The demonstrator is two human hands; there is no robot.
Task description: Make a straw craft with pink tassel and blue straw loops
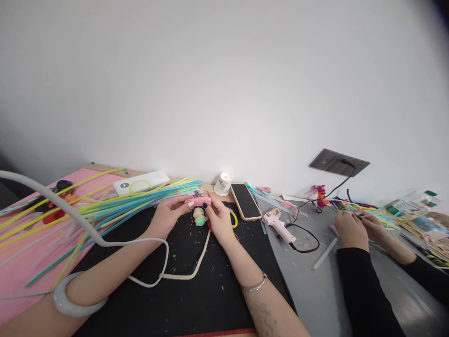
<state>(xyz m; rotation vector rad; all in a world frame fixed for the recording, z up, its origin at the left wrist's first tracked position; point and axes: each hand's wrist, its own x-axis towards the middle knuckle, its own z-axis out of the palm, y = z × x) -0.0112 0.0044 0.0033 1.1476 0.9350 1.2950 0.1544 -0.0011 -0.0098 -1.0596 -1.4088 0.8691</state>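
Both hands meet over the black mat [210,299]. My left hand [167,216] pinches one end of a short pink pipe-cleaner piece [198,201], and my right hand [220,219] grips its other end. The piece lies sideways between the fingertips. Just below it is a small cream and green fuzzy ball-like thing [199,217]; whether it is joined to the pink piece, I cannot tell. A yellow loop [234,219] shows partly behind my right hand. A bent cream pipe cleaner [196,270] lies on the mat beneath my wrists.
Long pipe cleaners [129,213] spread at left by a white power bank [142,182]. A white cable [87,227] crosses my left forearm. Behind stand a paper cup [222,184] and a phone [246,201]. Rightward lies a pink glue gun [279,225]; a co-worker's hands [354,229] work beyond.
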